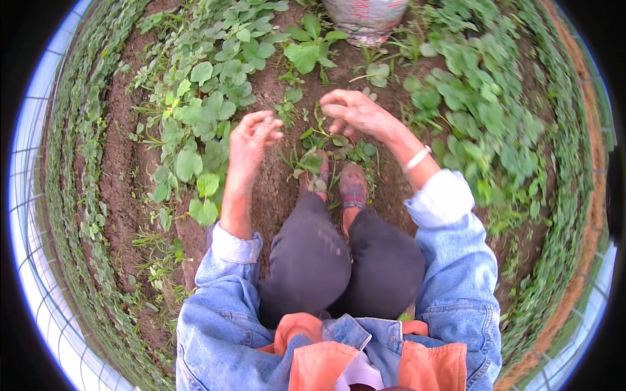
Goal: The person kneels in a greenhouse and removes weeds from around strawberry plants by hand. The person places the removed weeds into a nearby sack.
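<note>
My left hand (253, 136) hangs in the air beside broad-leaved green plants (215, 110), its fingers loosely curled and slightly apart. No object shows in it. Opposite, my right hand (356, 116) is above the weeds in the furrow, fingers bent and a little spread, also with nothing visible in it. Both hands are slightly blurred. Between them and just below, low weeds and loose leaves (320, 139) lie or grow over the soil in front of my shoes (353, 183). My right wrist wears a pale bangle (418, 157).
A white woven sack (367, 17) bearing red printing stands ahead in the furrow (274, 188). Another leafy plant row (481, 105) runs along the right. Further rows (88, 161) lie to the left, with the greenhouse's sheeted wall (29, 205) beyond. My bent knees (313, 244) fill the near middle.
</note>
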Action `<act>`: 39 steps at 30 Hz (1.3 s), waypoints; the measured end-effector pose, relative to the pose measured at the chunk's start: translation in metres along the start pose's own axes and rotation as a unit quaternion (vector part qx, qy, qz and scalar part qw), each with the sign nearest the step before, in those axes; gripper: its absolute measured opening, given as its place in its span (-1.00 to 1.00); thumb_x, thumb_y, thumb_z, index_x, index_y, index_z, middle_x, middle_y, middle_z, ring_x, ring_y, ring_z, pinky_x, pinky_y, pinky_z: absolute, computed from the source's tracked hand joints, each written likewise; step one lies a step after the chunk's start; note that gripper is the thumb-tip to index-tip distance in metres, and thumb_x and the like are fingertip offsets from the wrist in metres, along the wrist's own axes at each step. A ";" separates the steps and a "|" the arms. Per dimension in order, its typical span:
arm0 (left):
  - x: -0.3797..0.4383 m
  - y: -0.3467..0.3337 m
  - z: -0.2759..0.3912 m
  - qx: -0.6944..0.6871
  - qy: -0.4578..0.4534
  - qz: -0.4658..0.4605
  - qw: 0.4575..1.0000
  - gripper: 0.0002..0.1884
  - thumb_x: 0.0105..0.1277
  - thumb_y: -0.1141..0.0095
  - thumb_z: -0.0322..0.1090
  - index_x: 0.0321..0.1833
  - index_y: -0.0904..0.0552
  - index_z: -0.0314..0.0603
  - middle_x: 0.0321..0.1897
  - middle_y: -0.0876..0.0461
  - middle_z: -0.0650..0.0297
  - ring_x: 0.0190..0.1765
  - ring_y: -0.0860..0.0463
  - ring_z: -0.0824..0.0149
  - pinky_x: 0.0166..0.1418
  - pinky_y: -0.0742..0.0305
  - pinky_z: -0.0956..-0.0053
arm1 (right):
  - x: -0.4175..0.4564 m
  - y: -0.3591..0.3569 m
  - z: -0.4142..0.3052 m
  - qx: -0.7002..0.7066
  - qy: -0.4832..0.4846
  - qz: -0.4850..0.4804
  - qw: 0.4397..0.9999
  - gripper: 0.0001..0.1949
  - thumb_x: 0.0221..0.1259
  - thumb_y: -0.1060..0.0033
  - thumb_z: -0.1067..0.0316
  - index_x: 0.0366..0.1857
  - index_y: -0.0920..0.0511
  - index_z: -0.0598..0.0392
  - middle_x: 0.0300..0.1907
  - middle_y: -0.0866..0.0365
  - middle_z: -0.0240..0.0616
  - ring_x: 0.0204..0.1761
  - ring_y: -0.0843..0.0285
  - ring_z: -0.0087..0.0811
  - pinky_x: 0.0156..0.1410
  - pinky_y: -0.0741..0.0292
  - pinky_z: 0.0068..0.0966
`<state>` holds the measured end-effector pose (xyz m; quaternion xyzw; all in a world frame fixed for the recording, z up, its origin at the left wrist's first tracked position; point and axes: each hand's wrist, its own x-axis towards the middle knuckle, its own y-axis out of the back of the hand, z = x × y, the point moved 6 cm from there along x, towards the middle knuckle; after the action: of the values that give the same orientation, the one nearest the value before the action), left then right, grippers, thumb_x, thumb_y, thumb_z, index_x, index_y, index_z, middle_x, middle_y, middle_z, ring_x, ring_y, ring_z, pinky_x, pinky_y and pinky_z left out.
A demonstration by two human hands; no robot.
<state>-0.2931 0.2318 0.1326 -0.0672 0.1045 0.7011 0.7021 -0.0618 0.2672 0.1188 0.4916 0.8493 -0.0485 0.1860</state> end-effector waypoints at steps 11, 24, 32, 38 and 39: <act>0.036 -0.011 -0.106 -0.004 0.168 -0.045 0.985 -0.73 0.44 -0.08 -0.36 0.11 -0.54 -0.35 -0.14 -0.71 0.17 -0.20 -0.65 0.43 -0.04 -0.54 0.52 | 0.207 -0.047 0.095 0.090 0.079 0.201 0.972 -0.84 0.29 -0.15 0.36 -0.17 -0.61 0.17 -0.32 -0.67 -0.06 -0.43 -0.62 -0.31 -0.28 -0.57 -0.41; 0.050 -0.027 -0.113 -0.005 0.201 -0.089 0.975 -0.70 0.44 -0.11 -0.29 0.10 -0.55 -0.37 -0.15 -0.70 0.18 -0.18 -0.64 0.42 -0.03 -0.51 0.52 | 0.242 0.000 0.047 -0.358 0.017 0.151 0.921 -0.63 0.28 -0.18 0.06 -0.18 -0.48 0.23 -0.08 -0.65 0.09 -0.13 -0.68 0.01 -0.02 -0.53 -0.08; 0.054 -0.019 -0.122 -0.030 0.228 -0.080 0.970 -0.71 0.44 -0.12 -0.30 0.11 -0.55 -0.34 -0.14 -0.70 0.18 -0.17 -0.63 0.42 0.00 -0.52 0.51 | 0.199 -0.011 0.021 0.035 0.132 -0.143 0.980 -0.72 0.23 -0.18 0.07 -0.41 -0.51 0.09 -0.60 -0.33 -0.44 -0.53 -0.28 -0.57 -0.44 -0.24 -0.53; 0.067 -0.024 -0.127 -0.024 0.238 -0.106 0.965 -0.69 0.44 -0.13 -0.28 0.12 -0.55 -0.33 -0.13 -0.70 0.18 -0.17 -0.63 0.43 0.01 -0.53 0.51 | 0.297 0.073 0.059 -0.231 0.086 0.227 0.942 -0.59 0.21 -0.05 0.41 0.16 -0.34 0.20 -0.17 -0.54 -0.04 -0.19 -0.61 -0.18 -0.07 -0.56 -0.20; 0.071 -0.026 -0.127 -0.022 0.237 -0.111 0.965 -0.69 0.44 -0.13 -0.28 0.12 -0.55 -0.32 -0.13 -0.70 0.18 -0.18 -0.63 0.43 0.01 -0.53 0.51 | 0.304 0.084 0.073 -0.368 0.122 0.293 0.874 -0.49 0.17 -0.05 0.47 0.25 -0.27 0.21 -0.04 -0.52 0.07 -0.06 -0.63 -0.09 0.02 -0.55 -0.11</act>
<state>-0.2742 0.2699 -0.0089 -0.2578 0.2444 0.5849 0.7292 -0.1070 0.5394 -0.0508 0.6156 0.6388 0.3852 0.2540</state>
